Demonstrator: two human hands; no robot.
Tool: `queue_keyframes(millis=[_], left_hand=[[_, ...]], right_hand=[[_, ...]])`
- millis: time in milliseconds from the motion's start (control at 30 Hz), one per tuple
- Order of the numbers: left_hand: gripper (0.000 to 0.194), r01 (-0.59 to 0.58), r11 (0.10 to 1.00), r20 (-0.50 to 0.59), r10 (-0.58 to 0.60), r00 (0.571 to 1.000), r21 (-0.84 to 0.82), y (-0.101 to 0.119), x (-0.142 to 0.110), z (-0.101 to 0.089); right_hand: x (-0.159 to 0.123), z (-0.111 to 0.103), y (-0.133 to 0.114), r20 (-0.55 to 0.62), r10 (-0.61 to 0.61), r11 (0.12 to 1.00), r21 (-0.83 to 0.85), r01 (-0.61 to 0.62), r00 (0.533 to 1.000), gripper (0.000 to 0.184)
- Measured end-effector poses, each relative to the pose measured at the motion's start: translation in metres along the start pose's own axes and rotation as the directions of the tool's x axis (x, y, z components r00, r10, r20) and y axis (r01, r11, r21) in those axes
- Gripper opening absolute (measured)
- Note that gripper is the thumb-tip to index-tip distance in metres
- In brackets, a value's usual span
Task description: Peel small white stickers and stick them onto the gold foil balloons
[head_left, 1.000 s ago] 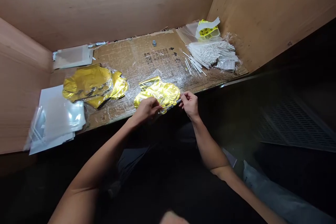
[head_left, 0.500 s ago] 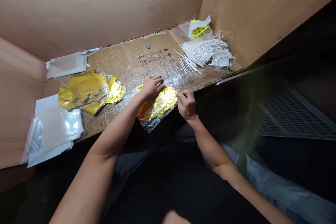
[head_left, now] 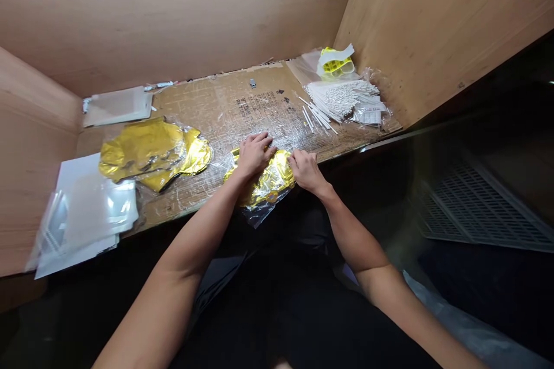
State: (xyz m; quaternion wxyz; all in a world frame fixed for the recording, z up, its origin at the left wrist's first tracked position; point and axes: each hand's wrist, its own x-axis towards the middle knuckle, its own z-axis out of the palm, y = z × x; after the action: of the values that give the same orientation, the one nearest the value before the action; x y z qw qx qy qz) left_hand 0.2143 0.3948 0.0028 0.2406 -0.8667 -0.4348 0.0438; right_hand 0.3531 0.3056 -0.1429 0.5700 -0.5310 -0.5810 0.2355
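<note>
A flat gold foil balloon (head_left: 269,183), partly inside a clear plastic bag (head_left: 259,214), lies at the front edge of the cardboard-covered bench. Pressed on its upper part is my left hand (head_left: 254,154), fingers stretched out and lying flat. My right hand (head_left: 306,170) has its fingers closed in a pinch at the balloon's right edge, where the fingertips hide what they grip. To the left rests a pile of larger gold foil balloons (head_left: 147,147) in clear film.
White sticks (head_left: 341,97) are heaped at the back right, several lying loose. Behind them sits a yellow-and-white sticker roll (head_left: 336,63). Clear bags (head_left: 93,207) lie at the front left, more sheets (head_left: 116,106) behind. Wooden walls (head_left: 398,29) enclose the bench.
My right hand has moved in slightly over the balloon's right edge, its fingers still pinched. My left hand stays flat on the foil. The whole view has shifted a little.
</note>
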Motion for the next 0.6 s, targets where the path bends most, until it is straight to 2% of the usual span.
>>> queue_keyframes(millis=[67, 133, 200, 267, 300, 333, 367, 400, 433, 467, 500, 567, 600], left_hand=[[0.03, -0.013, 1.0, 0.004, 0.013, 1.0, -0.002, -0.001, 0.0, 0.0], [0.027, -0.028, 1.0, -0.001, 0.028, 1.0, -0.003, -0.002, -0.002, 0.0], [0.025, -0.018, 1.0, -0.017, 0.018, 1.0, -0.001, -0.006, -0.003, 0.0], [0.026, 0.005, 1.0, -0.038, -0.006, 0.999, -0.013, -0.014, 0.0, 0.003], [0.027, 0.018, 1.0, -0.035, -0.018, 0.999, -0.017, -0.019, 0.004, 0.005], [0.027, 0.027, 0.999, -0.033, -0.028, 0.999, -0.02, -0.023, 0.008, 0.006], [0.027, 0.031, 0.999, -0.028, -0.032, 0.999, -0.022, -0.027, 0.011, 0.008], [0.029, 0.033, 0.999, -0.028, -0.034, 0.999, -0.025, -0.029, 0.014, 0.008], [0.03, 0.031, 0.999, -0.034, -0.032, 0.999, -0.028, -0.03, 0.016, 0.008], [0.032, 0.025, 0.999, -0.045, -0.027, 0.999, -0.031, -0.031, 0.016, 0.007], [0.032, 0.02, 0.999, -0.058, -0.022, 0.998, -0.031, -0.03, 0.016, 0.006], [0.031, 0.016, 1.0, -0.084, -0.018, 0.996, -0.024, -0.026, 0.014, 0.002], [0.03, 0.019, 1.0, -0.091, -0.021, 0.996, -0.018, -0.024, 0.014, 0.0]], right_hand=[[0.004, 0.003, -0.005, 0.038, 0.092, 0.995, 0.027, -0.093, 0.995, 0.031], [0.008, 0.004, -0.012, 0.101, 0.197, 0.98, -0.052, -0.192, 0.975, 0.038], [0.012, 0.004, -0.021, 0.171, 0.211, 0.971, -0.146, -0.187, 0.962, 0.039], [0.015, -0.001, -0.031, 0.188, 0.068, 0.991, -0.122, -0.045, 0.98, 0.039], [0.014, -0.005, -0.036, 0.172, -0.064, 0.993, -0.084, 0.08, 0.983, 0.039], [0.011, -0.011, -0.04, 0.149, -0.223, 0.972, -0.043, 0.232, 0.963, 0.038], [0.006, -0.017, -0.045, 0.133, -0.389, 0.919, -0.003, 0.393, 0.911, 0.038], [-0.002, -0.023, -0.047, 0.123, -0.536, 0.843, 0.036, 0.536, 0.835, 0.039], [-0.011, -0.029, -0.047, 0.123, -0.639, 0.769, 0.081, 0.634, 0.76, 0.041], [-0.022, -0.033, -0.044, 0.136, -0.685, 0.728, 0.135, 0.672, 0.716, 0.042], [-0.033, -0.037, -0.038, 0.167, -0.681, 0.732, 0.19, 0.655, 0.713, 0.04], [-0.053, -0.037, -0.018, 0.272, -0.541, 0.84, 0.226, 0.494, 0.795, 0.034], [-0.061, -0.035, -0.008, 0.322, -0.439, 0.898, 0.179, 0.401, 0.839, 0.041]])
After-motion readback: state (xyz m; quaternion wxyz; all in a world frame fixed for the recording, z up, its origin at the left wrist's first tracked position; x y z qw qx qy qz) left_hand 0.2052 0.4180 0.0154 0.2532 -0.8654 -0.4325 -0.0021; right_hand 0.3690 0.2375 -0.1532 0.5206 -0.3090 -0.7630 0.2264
